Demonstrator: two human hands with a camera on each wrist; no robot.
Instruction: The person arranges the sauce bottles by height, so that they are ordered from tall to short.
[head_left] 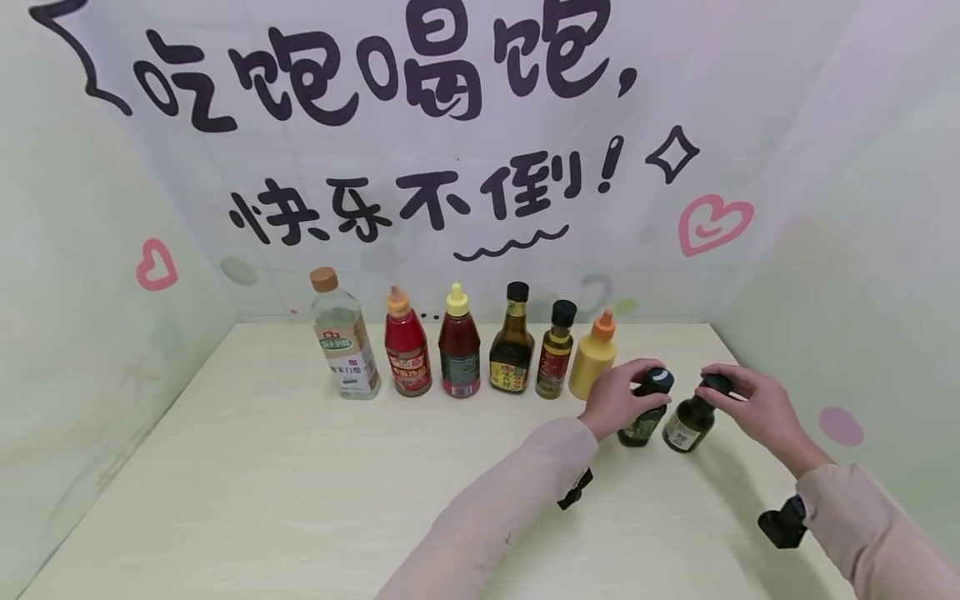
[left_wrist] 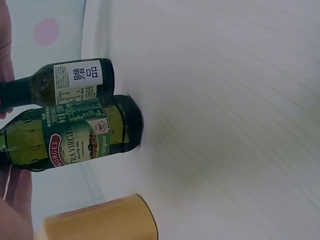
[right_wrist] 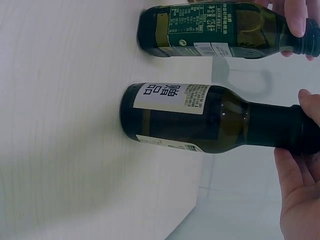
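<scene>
My left hand (head_left: pixel 619 395) grips a green olive oil bottle (left_wrist: pixel 75 134) around its neck, just under the dark cap. Beside it, my right hand (head_left: pixel 757 410) pinches the top of a smaller dark bottle (right_wrist: pixel 185 117) with a white label. Both bottles stand upright at the right part of the table, a small gap between them in the head view. A yellow squeeze bottle (head_left: pixel 592 360) with an orange tip is just behind and left of my left hand.
A row along the back holds a clear vinegar bottle (head_left: pixel 347 346), a red sauce bottle (head_left: pixel 407 350), a dark red sauce bottle (head_left: pixel 459 350), a brown bottle (head_left: pixel 512 354) and a small black-capped bottle (head_left: pixel 554 354). Printed walls enclose the pale table (head_left: pixel 300 483).
</scene>
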